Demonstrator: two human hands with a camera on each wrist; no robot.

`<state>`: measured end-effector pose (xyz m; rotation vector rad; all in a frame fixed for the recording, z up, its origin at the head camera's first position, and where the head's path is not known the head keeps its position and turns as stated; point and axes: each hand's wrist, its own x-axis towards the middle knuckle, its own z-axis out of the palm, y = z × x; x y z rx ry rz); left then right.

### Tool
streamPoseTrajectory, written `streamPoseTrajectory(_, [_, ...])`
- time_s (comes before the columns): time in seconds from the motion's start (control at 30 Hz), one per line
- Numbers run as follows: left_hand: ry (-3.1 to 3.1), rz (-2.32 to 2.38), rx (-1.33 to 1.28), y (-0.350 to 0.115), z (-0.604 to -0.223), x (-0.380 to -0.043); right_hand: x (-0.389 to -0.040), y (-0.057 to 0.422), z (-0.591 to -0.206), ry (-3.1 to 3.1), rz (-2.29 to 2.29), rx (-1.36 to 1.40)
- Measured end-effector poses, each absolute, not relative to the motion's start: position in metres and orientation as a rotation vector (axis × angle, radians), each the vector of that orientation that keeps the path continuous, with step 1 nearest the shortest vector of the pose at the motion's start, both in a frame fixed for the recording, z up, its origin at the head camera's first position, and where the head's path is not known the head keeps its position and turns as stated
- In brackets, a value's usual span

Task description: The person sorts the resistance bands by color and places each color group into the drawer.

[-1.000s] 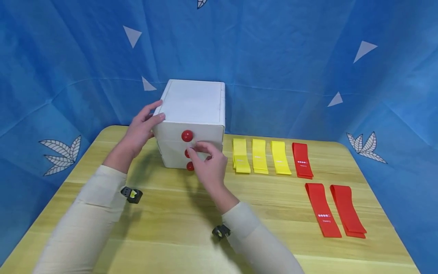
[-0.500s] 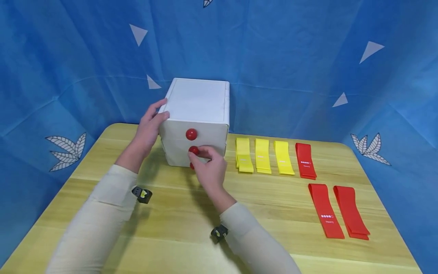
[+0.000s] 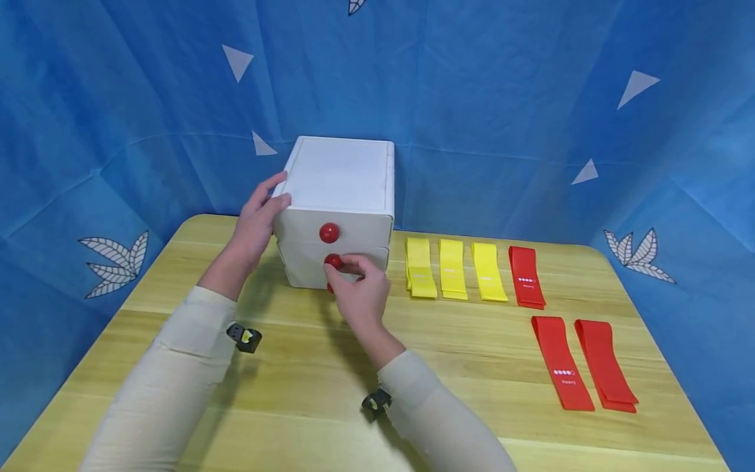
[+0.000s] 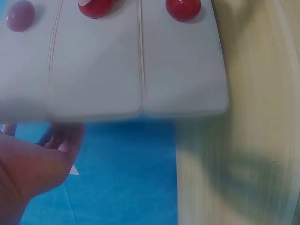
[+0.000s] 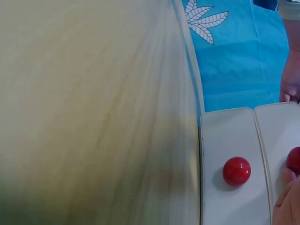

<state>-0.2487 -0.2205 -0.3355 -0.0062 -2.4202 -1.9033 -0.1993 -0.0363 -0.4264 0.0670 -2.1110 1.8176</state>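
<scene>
A white three-drawer cabinet (image 3: 339, 174) with round red knobs stands at the back of the table. My left hand (image 3: 250, 229) rests against its left side, fingertips at the top edge; in the left wrist view that hand (image 4: 33, 161) lies beside the drawer fronts. Thumb and fingers of my right hand (image 3: 362, 292) pinch the middle drawer knob (image 3: 333, 260). Above it, the top drawer knob (image 3: 329, 233) is untouched. The bottom knob is mostly hidden behind my right hand in the head view, but the right wrist view shows this bottom knob (image 5: 236, 171) whole.
To the cabinet's right lie three folded yellow bands (image 3: 451, 269) and a folded red band (image 3: 527, 277). Two more red bands (image 3: 562, 364) lie nearer on the right. The wooden table (image 3: 283, 393) meets a blue curtain (image 3: 483, 98) behind.
My right thumb and fingers have closed on the middle knob, after standing around it a second ago. My left hand stays against the cabinet's side. The head view has shifted slightly.
</scene>
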Motion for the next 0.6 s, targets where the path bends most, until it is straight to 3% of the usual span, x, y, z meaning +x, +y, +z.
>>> streamPoseTrajectory(0.6, [-2.432,-1.912,-0.033,-0.220,-0.334,-0.246,-0.167,-0.025,-0.434,-2.137,1.825,0.166])
